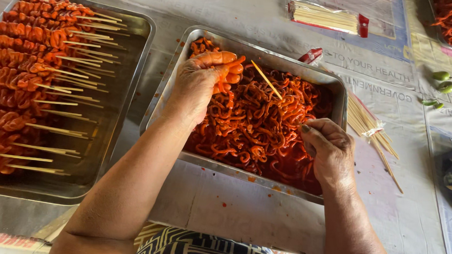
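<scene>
Head view: skewer (266,79) base hidden among strips (256,128).

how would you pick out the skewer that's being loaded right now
Start at the middle steel tray heaped with loose orange-red strips. Above its far end, the left hand holds a thin bamboo skewer. Unlike the skewers lying around, it is raised, its bare tip pointing right.
</scene>
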